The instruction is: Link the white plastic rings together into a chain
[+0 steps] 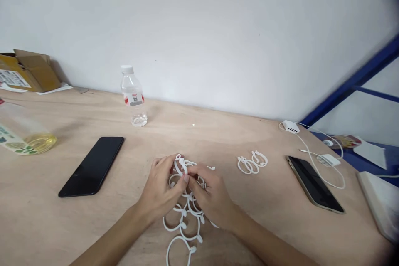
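Observation:
Between my two hands is a white plastic curtain ring, its small eyelet end pointing up. The fingers of my left hand are closed on the ring from the left side. From the right, my right hand pinches the same ring, its thumb and fingertips meeting the left thumb. Beneath and in front of the hands lies a loose pile of similar white rings, several overlapping and partly hidden by the fingers. Apart from the pile, a few more rings rest on the table to the right.
A black phone lies left; another phone lies right, near a white charger and cables. A water bottle stands behind. An oil bottle and cardboard box are far left. A white wall closes the back.

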Action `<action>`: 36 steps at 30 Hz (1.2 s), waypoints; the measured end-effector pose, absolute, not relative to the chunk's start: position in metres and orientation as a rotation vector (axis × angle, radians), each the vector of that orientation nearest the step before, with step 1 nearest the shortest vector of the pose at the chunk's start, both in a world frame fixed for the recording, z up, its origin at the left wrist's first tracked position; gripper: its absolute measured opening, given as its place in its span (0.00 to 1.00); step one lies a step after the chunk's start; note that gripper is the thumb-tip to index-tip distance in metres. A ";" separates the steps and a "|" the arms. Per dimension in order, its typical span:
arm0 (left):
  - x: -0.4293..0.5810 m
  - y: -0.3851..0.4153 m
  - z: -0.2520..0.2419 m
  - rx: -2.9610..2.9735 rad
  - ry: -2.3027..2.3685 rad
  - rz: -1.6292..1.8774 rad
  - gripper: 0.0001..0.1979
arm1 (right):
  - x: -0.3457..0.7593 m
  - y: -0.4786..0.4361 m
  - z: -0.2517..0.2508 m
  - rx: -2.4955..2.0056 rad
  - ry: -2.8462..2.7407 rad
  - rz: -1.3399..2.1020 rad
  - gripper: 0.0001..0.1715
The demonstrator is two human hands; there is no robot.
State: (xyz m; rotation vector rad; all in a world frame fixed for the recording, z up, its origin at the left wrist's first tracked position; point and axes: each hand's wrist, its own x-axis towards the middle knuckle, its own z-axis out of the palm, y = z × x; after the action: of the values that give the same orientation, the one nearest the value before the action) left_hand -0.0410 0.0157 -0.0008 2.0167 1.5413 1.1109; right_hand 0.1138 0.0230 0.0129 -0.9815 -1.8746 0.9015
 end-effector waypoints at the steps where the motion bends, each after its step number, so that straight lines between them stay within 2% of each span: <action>1: -0.041 0.016 -0.002 2.011 1.545 1.104 0.17 | 0.114 0.023 0.010 -0.962 -1.913 0.859 0.11; 5: -0.041 0.016 -0.003 2.020 1.488 1.081 0.15 | 0.118 0.022 0.005 -0.886 -2.020 0.789 0.14; 9: -0.042 0.014 -0.004 2.053 1.451 1.112 0.15 | 0.123 0.027 0.009 -0.888 -1.904 0.931 0.07; 13: -0.042 0.013 -0.005 2.159 1.336 1.110 0.15 | 0.125 0.032 0.012 -0.971 -1.688 1.069 0.16; 20: -0.038 0.013 -0.005 2.242 1.099 1.098 0.17 | 0.123 0.031 0.018 -0.928 -1.629 1.305 0.11; 23: -0.038 0.012 -0.005 2.323 1.112 1.149 0.13 | 0.134 0.041 0.034 -0.933 -1.826 1.289 0.10; 26: -0.038 0.011 -0.006 2.383 1.226 1.161 0.14 | 0.158 0.057 0.057 -1.143 -2.164 1.093 0.09; 31: -0.039 0.009 -0.007 2.363 1.338 1.117 0.30 | 0.207 0.083 0.073 -2.054 -2.412 0.225 0.09; 33: -0.039 0.009 -0.008 2.366 1.315 1.096 0.29 | 0.218 0.088 0.069 -2.239 -2.426 0.121 0.08; 36: -0.039 0.009 -0.008 2.381 1.272 1.112 0.24 | 0.223 0.091 0.059 -2.261 -2.436 0.157 0.07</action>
State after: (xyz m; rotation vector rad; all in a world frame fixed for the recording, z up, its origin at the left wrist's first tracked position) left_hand -0.0389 0.0094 -0.0083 2.3808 1.2716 1.1117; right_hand 0.2226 0.0907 0.0593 -2.2610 -2.4360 0.1567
